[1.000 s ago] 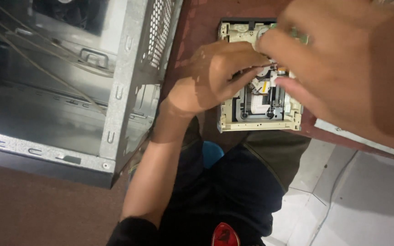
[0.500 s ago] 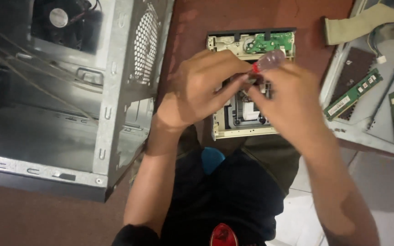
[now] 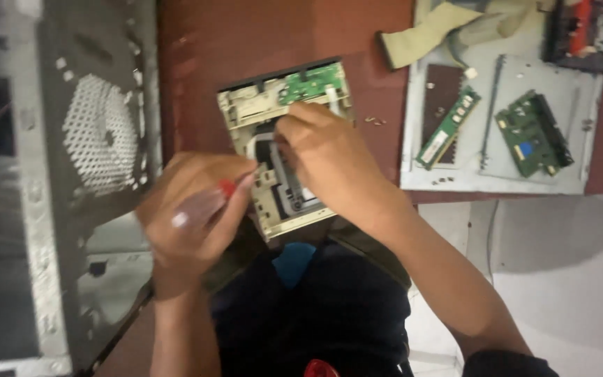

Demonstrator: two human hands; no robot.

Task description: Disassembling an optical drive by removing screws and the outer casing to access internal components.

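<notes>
the left hand (image 3: 193,216) is closed around a screwdriver (image 3: 207,202) with a clear handle and red band, and has drawn back to the lower left of the opened drive (image 3: 280,146), where half a second ago both hands were bunched together over its middle. the right hand (image 3: 329,157) now works alone, fingertips pinched on something small inside the drive's dark centre; what it pinches cannot be made out. that suggests the tool work is paused and a part is being picked by hand. the drive lies on the reddish table (image 3: 246,42), beside the grey computer case (image 3: 99,139); a metal panel (image 3: 560,174) with a memory stick (image 3: 448,127) lies well right.
</notes>
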